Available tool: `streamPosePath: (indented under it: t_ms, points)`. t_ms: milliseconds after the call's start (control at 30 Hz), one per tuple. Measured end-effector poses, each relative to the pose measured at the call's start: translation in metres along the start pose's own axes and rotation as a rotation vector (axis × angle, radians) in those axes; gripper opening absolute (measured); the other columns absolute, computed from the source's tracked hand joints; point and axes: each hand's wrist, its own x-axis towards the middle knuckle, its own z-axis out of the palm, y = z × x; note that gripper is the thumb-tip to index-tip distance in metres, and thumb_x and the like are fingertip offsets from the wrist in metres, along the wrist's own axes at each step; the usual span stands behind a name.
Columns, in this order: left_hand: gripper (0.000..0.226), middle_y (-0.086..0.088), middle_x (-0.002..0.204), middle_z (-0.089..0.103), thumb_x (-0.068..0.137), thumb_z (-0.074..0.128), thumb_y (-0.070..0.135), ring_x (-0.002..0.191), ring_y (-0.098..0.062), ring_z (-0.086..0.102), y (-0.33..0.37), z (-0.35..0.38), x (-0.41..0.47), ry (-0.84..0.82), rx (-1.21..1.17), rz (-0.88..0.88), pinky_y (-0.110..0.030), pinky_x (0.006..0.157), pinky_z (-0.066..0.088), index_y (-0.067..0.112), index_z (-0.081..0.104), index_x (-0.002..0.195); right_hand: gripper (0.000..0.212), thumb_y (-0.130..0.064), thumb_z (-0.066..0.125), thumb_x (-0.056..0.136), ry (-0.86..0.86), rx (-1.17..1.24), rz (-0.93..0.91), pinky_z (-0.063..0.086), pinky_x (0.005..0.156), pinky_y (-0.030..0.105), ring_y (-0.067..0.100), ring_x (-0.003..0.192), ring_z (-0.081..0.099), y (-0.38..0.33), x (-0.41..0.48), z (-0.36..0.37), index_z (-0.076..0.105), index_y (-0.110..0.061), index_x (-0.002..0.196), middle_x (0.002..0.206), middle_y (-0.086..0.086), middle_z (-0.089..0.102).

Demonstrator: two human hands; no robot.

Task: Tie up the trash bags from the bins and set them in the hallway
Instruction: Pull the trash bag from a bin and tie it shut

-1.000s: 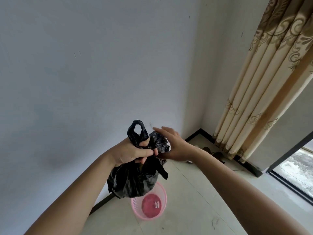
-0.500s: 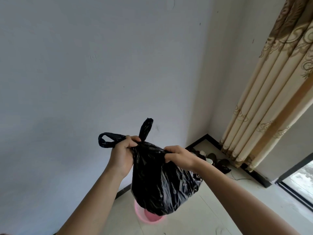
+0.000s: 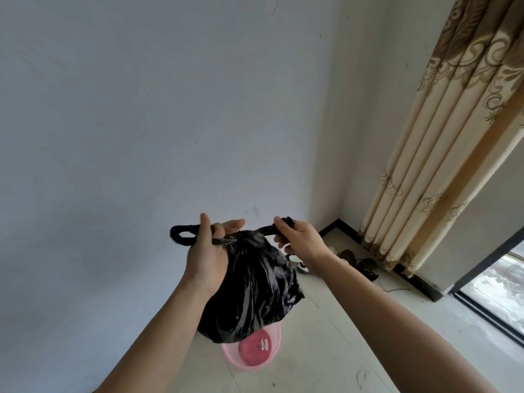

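Black trash bag (image 3: pixel 255 285) is hanging in the air right over the pink bin (image 3: pixel 230 356), which sits on the floor (image 3: pixel 326 350) by the wall (image 3: pixel 141 137). Left hand (image 3: pixel 209 251) has one handle strap clamped in its fingers, right hand (image 3: pixel 300 239) is pinching the other, straps stretched out sideways.

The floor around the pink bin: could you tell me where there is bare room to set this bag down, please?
Bare tile runs between the pink bin and the glass door, and also on the bin's near side. The corner below the curtain is crowded with shoes and a cable.
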Motion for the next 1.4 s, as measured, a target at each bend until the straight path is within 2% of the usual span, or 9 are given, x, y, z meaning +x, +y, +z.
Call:
streamPosePath:
  t_ms: [100, 267, 467, 600, 800, 933, 1133, 1233, 1400]
  points:
    - [0.051, -0.007, 0.059, 0.051, 0.103, 0.035, 0.048, 0.08, -0.032, 0.072, -0.001, -0.027, 0.002, 0.254, -0.213, 0.0, -0.054, 0.1, 0.045, 0.016, 0.033, 0.063, 0.036, -0.041, 0.059, 0.096, 0.213, -0.023, 0.185, 0.044, 0.052, 0.025, 0.012, 0.052, 0.054, 0.024, 0.007, -0.023, 0.065, -0.009, 0.081, 0.066, 0.003, 0.063]
    - [0.043, -0.001, 0.052, 0.027, 0.103, 0.045, 0.036, 0.047, -0.02, 0.038, 0.001, -0.048, 0.003, 0.401, -0.134, -0.104, -0.057, 0.083, 0.055, 0.017, 0.031, 0.066, 0.036, -0.04, 0.058, 0.097, 0.31, 0.021, 0.221, 0.048, 0.053, 0.027, 0.014, 0.057, 0.06, 0.036, 0.011, -0.034, 0.064, -0.007, 0.085, 0.073, 0.007, 0.068]
    - [0.032, -0.002, 0.058, 0.031, 0.092, 0.057, 0.0, 0.053, -0.015, 0.043, 0.002, -0.029, 0.006, 0.153, -0.083, -0.105, -0.047, 0.084, 0.058, 0.015, 0.041, 0.07, 0.023, -0.029, 0.061, 0.097, 0.126, 0.618, 0.123, 0.053, 0.07, 0.027, 0.015, 0.077, 0.065, 0.014, 0.015, -0.02, 0.064, -0.007, 0.1, 0.084, 0.004, 0.068]
    - [0.029, -0.014, 0.07, 0.054, 0.091, 0.052, -0.011, 0.083, -0.028, 0.064, 0.006, -0.015, 0.006, 0.057, 0.012, -0.069, -0.047, 0.102, 0.048, 0.005, 0.052, 0.067, 0.012, -0.019, 0.059, 0.098, -0.021, 0.428, 0.027, 0.052, 0.091, 0.036, 0.018, 0.098, 0.067, 0.013, 0.013, -0.009, 0.067, -0.013, 0.105, 0.099, 0.001, 0.071]
    - [0.026, -0.02, 0.118, 0.067, 0.106, 0.037, 0.012, 0.112, -0.028, 0.066, 0.002, -0.025, 0.012, 0.151, 0.16, 0.004, -0.042, 0.102, 0.047, 0.002, 0.055, 0.122, 0.015, -0.02, 0.041, 0.106, -0.11, 0.209, -0.017, 0.053, 0.093, 0.043, 0.031, 0.102, 0.07, -0.001, 0.016, 0.005, 0.055, -0.018, 0.112, 0.104, 0.009, 0.076]
    - [0.036, -0.013, 0.097, 0.076, 0.107, 0.032, 0.037, 0.097, -0.027, 0.072, 0.009, -0.031, 0.011, 0.173, 0.517, 0.057, -0.035, 0.079, 0.057, 0.011, 0.055, 0.115, 0.025, -0.012, 0.032, 0.107, -0.039, 0.293, -0.03, 0.06, 0.083, 0.048, 0.036, 0.093, 0.072, -0.016, 0.023, 0.015, 0.056, -0.01, 0.114, 0.084, 0.017, 0.07]
    - [0.033, -0.009, 0.065, 0.046, 0.107, 0.027, 0.039, 0.089, -0.038, 0.071, 0.016, -0.02, 0.015, 0.256, 0.174, -0.015, -0.052, 0.076, 0.057, 0.012, 0.042, 0.094, 0.043, -0.013, 0.048, 0.072, -0.259, 0.808, 0.136, 0.044, 0.104, 0.049, 0.037, 0.096, 0.056, -0.009, 0.027, 0.012, 0.052, 0.003, 0.111, 0.105, 0.021, 0.056]
    - [0.031, -0.01, 0.065, 0.045, 0.107, 0.029, 0.035, 0.095, -0.041, 0.069, 0.013, -0.01, 0.014, 0.232, 0.026, -0.064, -0.052, 0.075, 0.057, 0.01, 0.044, 0.093, 0.04, -0.032, 0.058, 0.079, -0.219, 0.392, 0.217, 0.056, 0.076, 0.037, 0.027, 0.078, 0.067, 0.001, 0.022, 0.012, 0.055, 0.002, 0.1, 0.098, 0.013, 0.064]
    - [0.011, -0.014, 0.075, 0.056, 0.1, 0.05, 0.008, 0.103, -0.037, 0.068, 0.002, -0.002, 0.009, 0.072, -0.086, -0.104, -0.045, 0.082, 0.06, 0.004, 0.05, 0.09, 0.056, -0.066, 0.058, 0.085, -0.064, -0.288, 0.135, 0.056, 0.084, 0.034, 0.017, 0.082, 0.071, 0.02, 0.022, 0.015, 0.071, -0.011, 0.085, 0.088, 0.001, 0.075]
